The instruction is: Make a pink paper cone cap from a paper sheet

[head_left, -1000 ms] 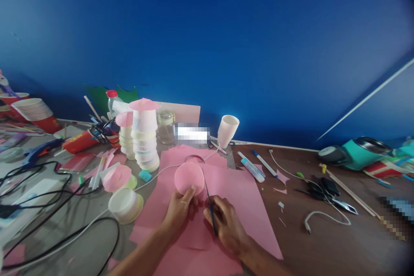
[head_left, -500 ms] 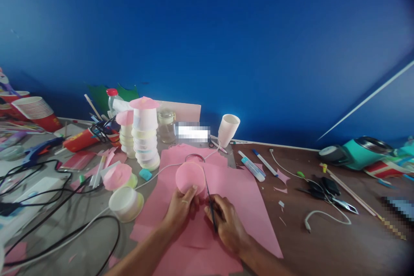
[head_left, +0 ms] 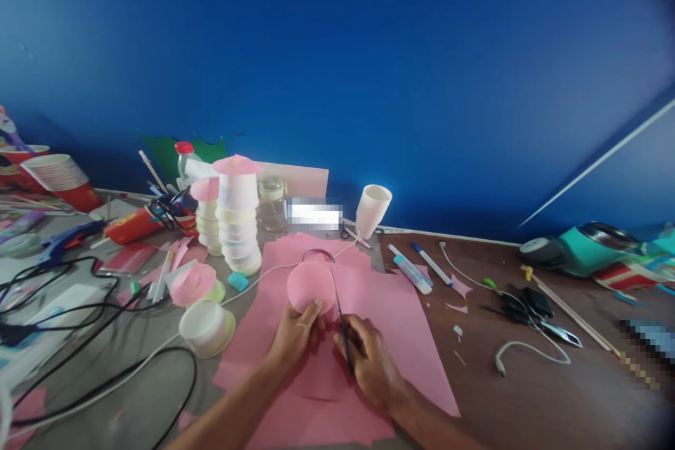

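A round pink paper disc [head_left: 310, 286] is pinched by my left hand [head_left: 299, 330], its thumb on top near the lower edge. In my right hand [head_left: 372, 358] is a dark, thin-bladed tool [head_left: 344, 330], which looks like scissors; its tip points up along the disc's right edge. Both hands are above large pink paper sheets [head_left: 406, 344] on the table. A stack of white and cream cups [head_left: 238, 218] with a pink paper top stands behind and left. Nearer on the left are a pink-topped cup [head_left: 194, 284] and a cup lying tilted [head_left: 203, 327].
Black cables [head_left: 105, 323] and a white power strip [head_left: 58, 323] spread over the left side. A white cup [head_left: 373, 209] stands near the wall. Markers [head_left: 432, 266], black scissors [head_left: 517, 311], a white cable [head_left: 532, 344] and a green bottle [head_left: 593, 247] are on the right.
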Motion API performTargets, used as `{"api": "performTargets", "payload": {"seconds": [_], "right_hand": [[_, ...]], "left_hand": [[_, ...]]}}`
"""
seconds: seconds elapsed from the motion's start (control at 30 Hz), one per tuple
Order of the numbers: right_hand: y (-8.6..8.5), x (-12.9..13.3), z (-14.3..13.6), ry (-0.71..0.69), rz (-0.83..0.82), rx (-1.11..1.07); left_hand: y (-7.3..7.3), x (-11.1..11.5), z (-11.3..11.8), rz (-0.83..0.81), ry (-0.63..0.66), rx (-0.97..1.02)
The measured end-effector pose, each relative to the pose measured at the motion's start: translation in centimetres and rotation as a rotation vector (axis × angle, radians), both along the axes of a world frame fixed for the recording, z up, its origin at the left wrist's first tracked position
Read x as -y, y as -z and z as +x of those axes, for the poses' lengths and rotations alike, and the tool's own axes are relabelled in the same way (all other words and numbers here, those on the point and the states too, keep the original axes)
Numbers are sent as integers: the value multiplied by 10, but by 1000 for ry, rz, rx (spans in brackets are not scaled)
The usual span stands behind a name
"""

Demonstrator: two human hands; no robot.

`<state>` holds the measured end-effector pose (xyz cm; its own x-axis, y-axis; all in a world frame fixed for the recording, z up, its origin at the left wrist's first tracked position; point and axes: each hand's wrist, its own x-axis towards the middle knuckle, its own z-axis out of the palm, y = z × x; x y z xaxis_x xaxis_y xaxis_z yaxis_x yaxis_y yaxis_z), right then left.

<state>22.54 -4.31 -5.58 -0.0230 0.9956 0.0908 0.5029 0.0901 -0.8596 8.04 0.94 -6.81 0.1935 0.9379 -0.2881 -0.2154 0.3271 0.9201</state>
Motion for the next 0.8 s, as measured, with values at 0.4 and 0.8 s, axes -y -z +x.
{"api": "performTargets", "payload": {"seconds": [0.4, 0.8], "right_hand": [[1, 0, 0, 15, 30, 29], [3, -1, 1, 38, 33, 11]], "left_hand": [[3, -1, 0, -6, -9, 29], [-2, -1, 0, -5, -5, 32]]}}
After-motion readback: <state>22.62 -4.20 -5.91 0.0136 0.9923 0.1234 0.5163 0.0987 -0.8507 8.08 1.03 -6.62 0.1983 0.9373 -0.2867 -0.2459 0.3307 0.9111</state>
